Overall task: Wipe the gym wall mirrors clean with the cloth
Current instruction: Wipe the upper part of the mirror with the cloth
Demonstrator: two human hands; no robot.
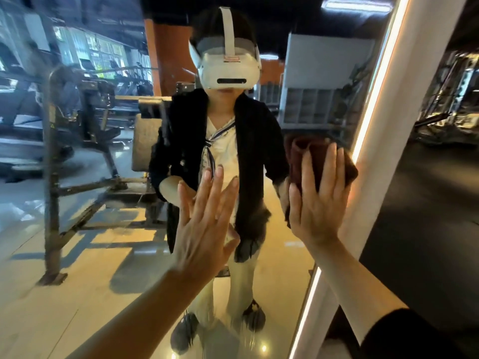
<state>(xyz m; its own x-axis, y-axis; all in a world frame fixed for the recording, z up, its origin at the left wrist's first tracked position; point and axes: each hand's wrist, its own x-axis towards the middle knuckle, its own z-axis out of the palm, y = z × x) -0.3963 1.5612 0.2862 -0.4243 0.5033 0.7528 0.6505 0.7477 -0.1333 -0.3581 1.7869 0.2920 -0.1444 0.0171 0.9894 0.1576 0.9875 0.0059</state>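
Hands: left hand (pixel 204 224) flat, fingers straight against glass, holding nothing; right hand (pixel 317 200) flat, pressing dark red folded terry cloth (pixel 308 156) | under both: tall wall mirror glass (pixel 103 177) | right of cloth: lit white frame strip (pixel 373 120) | progress: mid-wipe, near right edge; cleaned share unreadable.

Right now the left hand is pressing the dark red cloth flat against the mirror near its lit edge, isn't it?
Not the left: the head view shows the right hand pressing the dark red cloth against the mirror near its lit edge. The left hand is bare.
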